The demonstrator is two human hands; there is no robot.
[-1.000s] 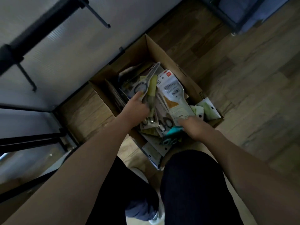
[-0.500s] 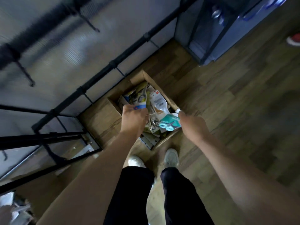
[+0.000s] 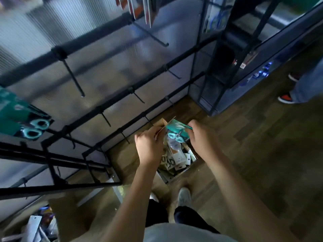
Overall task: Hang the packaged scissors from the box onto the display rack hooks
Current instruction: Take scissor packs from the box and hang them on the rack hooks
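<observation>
our right grip pinches a teal scissors pack, blurred, above the box. our left grip curls; its hold is unclear. bare hooks stand above the box.

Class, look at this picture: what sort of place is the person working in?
Probably a shop aisle being restocked: a black metal display rack with bare hooks, teal packaged scissors already hanging, and an open cardboard box of packaged goods on the wooden floor.
</observation>
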